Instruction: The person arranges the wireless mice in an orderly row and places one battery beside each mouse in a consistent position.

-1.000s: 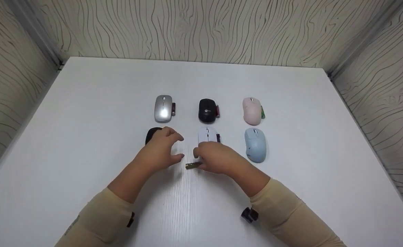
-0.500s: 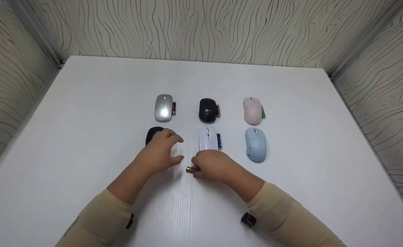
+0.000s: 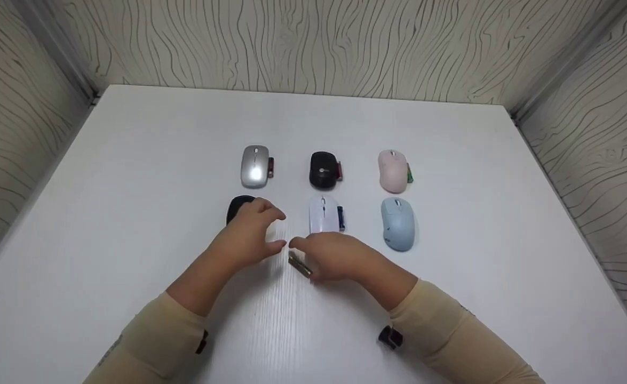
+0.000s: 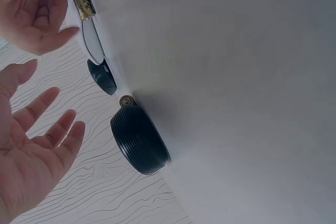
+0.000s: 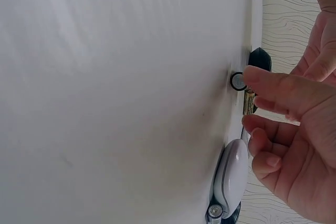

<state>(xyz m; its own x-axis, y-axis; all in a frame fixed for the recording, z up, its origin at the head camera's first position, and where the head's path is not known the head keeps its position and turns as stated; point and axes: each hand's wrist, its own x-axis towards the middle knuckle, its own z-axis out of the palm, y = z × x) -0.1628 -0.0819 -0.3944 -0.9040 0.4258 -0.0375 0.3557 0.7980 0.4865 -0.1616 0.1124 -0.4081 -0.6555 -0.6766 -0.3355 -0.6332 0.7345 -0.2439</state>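
Note:
A gold AA-style battery [image 3: 299, 264] lies slantwise at my right hand [image 3: 340, 256], its two ends near the thumb and index finger, which seem to hold it lengthwise. In the right wrist view the thumb tip is right by the round battery end [image 5: 238, 81]; the other fingers are curled. My left hand [image 3: 244, 234] hovers with thumb and fingers spread, holding nothing. Beneath and beyond it sits a black mouse [image 3: 237, 207], partly hidden in the head view, with a battery end [image 4: 127, 100] beside it in the left wrist view. A white mouse [image 3: 324, 214] sits just beyond my right hand.
On the white table [image 3: 132, 176], a silver mouse [image 3: 254, 166], a black mouse [image 3: 323, 170] and a pink mouse [image 3: 393, 172] form the back row, each with a battery at its right side. A blue battery [image 3: 341, 218] flanks the white mouse. Farther right is a light-blue mouse [image 3: 398, 224].
The gold battery has turned from roughly level to slanted, with its near end toward the right. My right index finger has stretched out to the left. The left hand stays where it was.

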